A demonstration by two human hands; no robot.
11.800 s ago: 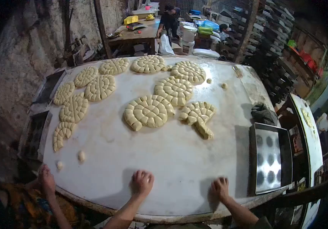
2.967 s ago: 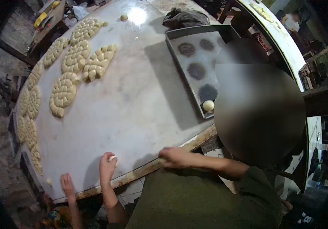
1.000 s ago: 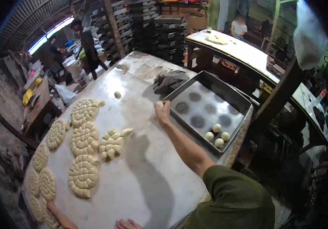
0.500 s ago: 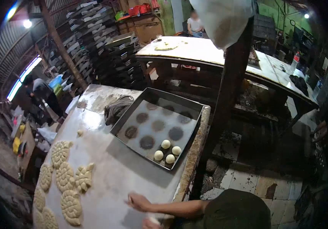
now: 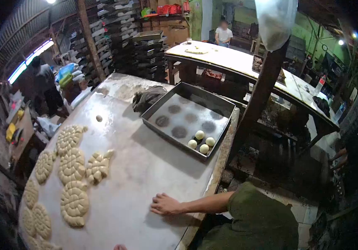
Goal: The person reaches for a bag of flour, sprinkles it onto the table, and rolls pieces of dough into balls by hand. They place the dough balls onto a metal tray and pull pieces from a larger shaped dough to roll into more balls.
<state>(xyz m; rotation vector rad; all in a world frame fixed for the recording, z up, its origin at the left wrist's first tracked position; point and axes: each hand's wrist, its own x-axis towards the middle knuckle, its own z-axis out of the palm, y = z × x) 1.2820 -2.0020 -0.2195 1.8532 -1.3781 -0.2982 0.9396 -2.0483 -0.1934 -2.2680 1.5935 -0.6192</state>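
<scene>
My right hand (image 5: 166, 204) rests palm down on the pale tabletop (image 5: 129, 187), its fingers curled under; whatever may be beneath them is hidden. Only a fingertip of my left hand (image 5: 120, 247) shows at the bottom edge, so its grip is out of sight. Beyond my right hand stands a dark square baking tray (image 5: 174, 132), with several round dough balls (image 5: 204, 148) grouped in its near right corner. Coiled, segmented dough pieces (image 5: 74, 204) lie in a cluster on the left. One small dough lump (image 5: 99, 118) sits alone farther up the table.
A dark cloth (image 5: 147, 98) lies beside the tray. A wooden post (image 5: 259, 89) with a hanging plastic bag (image 5: 275, 25) rises past the table's right edge. Behind stands a second long table (image 5: 224, 60), with a seated person (image 5: 223, 33). Another person (image 5: 47, 85) stands at left.
The view has shifted, showing more of the table's left part. My right hand has come down onto the tabletop with fingers curled. My left hand, earlier with something whitish, has mostly left the view.
</scene>
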